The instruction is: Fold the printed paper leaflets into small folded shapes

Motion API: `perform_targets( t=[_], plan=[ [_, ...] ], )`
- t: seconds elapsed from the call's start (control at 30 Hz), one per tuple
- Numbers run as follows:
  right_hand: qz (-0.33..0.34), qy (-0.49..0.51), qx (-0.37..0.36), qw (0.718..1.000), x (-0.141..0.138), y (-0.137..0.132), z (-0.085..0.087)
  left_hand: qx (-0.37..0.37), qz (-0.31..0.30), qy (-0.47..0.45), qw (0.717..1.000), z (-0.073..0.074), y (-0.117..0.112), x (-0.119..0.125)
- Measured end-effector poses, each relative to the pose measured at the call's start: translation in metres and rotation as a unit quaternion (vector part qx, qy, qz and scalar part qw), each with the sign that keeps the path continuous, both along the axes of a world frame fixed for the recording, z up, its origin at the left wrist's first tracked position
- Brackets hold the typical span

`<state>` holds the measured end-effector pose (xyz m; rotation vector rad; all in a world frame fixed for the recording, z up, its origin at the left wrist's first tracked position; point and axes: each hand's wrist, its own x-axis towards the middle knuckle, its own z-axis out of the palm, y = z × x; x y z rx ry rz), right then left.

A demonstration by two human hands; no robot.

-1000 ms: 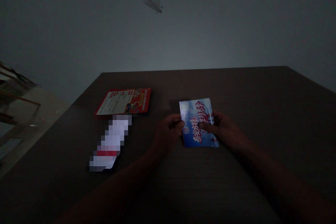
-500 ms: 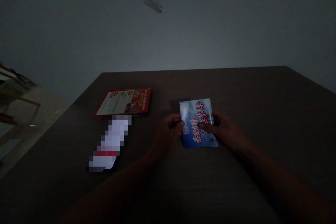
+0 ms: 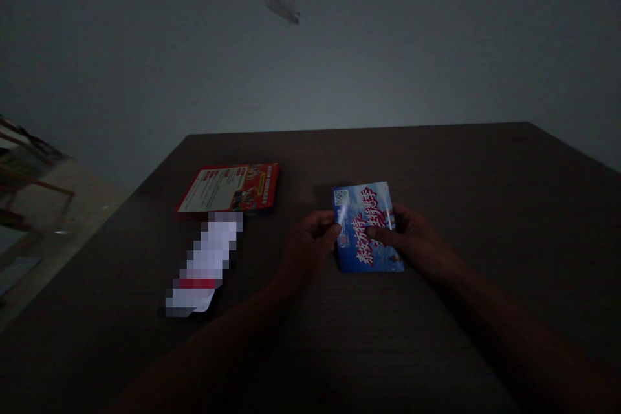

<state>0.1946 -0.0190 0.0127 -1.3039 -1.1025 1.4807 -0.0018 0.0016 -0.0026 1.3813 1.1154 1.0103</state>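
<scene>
While the red booklet (image 3: 230, 189) lies flat on the counter (image 3: 460, 174), untouched by either hand, the blue leaflet (image 3: 369, 207) is held to the right of that booklet and a little nearer the person. The left hand (image 3: 310, 242) has its thumb and fingers closed on the leaflet's left edge. The right hand (image 3: 420, 242) pinches the opposite edge, thumb laid across the printed face; its other fingers are mostly hidden behind the sheet, so how tightly they curl cannot be told. The printed side faces up toward the person.

As far as one can judge, the handling is partway: picking up the leaflet is done, with both hands on it, while letting go of it is not. Whether it is one sheet or several, and whether its lower edge meets the counter, is too dark to tell. The pale pixelated item (image 3: 218, 252) lies just on the near side of the red booklet, with no hand on it; whether those two touch is unclear.
</scene>
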Motion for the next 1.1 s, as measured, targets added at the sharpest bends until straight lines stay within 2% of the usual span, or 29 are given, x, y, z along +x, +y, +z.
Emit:
perform_targets(
  t=[0.13, 0.4, 0.7, 1.1],
  plan=[
    [0.0, -0.003, 0.016, 1.0, -0.001, -0.001, 0.001, 0.006, -0.007, 0.009, 1.0, 0.001, 0.0, 0.0],
    [-0.014, 0.003, 0.038, 0.999, -0.002, 0.0, -0.002, -0.005, -0.02, -0.033, 0.999, 0.002, 0.0, 0.002],
    [-0.05, 0.015, 0.016, 0.998, -0.001, 0.002, -0.004, 0.001, -0.007, -0.006, 1.0, 0.0, 0.001, 0.001],
    [-0.02, 0.028, 0.013, 0.999, 0.008, 0.004, -0.007, 0.014, 0.001, -0.001, 1.0, -0.004, 0.003, -0.001]
  ],
)
